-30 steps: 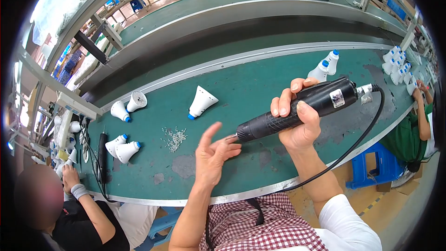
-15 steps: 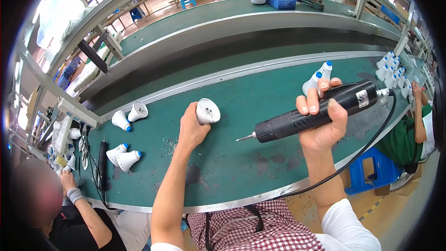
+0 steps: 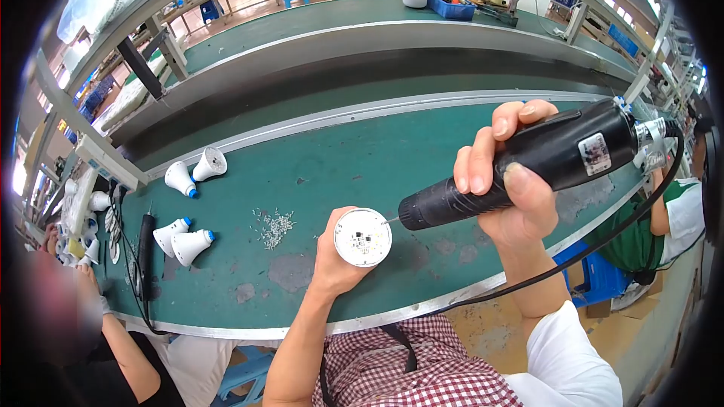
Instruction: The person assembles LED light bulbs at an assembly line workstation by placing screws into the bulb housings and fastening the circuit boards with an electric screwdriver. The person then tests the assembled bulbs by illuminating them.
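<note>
My left hand (image 3: 337,255) is closed around a white bulb housing (image 3: 363,237), whose round open face is turned up toward me and shows a circuit board with small dark parts. In my right hand (image 3: 513,181) is a black electric screwdriver (image 3: 528,158), lying slantwise with its cable trailing from the rear. The thin bit points left and its tip is at the right rim of the housing; whether it touches cannot be made out. A pile of small screws (image 3: 274,228) lies on the green bench left of my left hand.
To the left lie white bulb housings with blue ends (image 3: 192,246), and more behind (image 3: 181,179). Another black screwdriver (image 3: 145,249) rests near a co-worker's arm (image 3: 128,343). A blue container (image 3: 451,7) stands on the far bench. Another person sits at right.
My left hand has brought the housing nearer and turned its face toward me. The screwdriver bit has come close to the housing's rim. The screw pile now shows fully.
</note>
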Available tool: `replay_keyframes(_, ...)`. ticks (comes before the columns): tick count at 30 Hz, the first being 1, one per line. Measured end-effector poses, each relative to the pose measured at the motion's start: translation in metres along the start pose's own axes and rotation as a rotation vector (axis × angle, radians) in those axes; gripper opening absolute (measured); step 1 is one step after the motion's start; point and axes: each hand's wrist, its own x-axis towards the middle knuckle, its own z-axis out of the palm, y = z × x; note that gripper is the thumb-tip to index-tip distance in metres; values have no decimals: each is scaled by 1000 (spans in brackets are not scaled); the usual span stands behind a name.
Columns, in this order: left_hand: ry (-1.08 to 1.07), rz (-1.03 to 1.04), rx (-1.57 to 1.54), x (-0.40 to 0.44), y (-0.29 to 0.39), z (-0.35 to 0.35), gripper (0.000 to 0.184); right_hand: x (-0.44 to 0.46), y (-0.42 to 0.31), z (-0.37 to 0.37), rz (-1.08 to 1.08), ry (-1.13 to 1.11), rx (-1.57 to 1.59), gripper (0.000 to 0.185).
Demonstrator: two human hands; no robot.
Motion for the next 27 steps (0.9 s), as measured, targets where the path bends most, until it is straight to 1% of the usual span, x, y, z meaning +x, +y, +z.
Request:
replay_keyframes(6,-24,2,39,1,0,-4,56,1,8,2,-32,17,-32,33)
replay_keyframes(13,-16,-15,-2,1,-1,-6,56,2,8,4,-13,6,-17,32)
replay_keyframes(15,0,112,112,2,-5,-6,54,1,7,4,-6,10,-8,33)
replay_keyframes(16,-1,113,112,2,-4,-6,54,0,8,4,-2,8,-14,33)
replay_keyframes(18,-20,14,28,1,-2,-5,57,0,8,4,1,6,-20,33)
replay_keyframes(27,-29,-25,23,2,-2,-4,57,-3,12,3,13,12,-36,33)
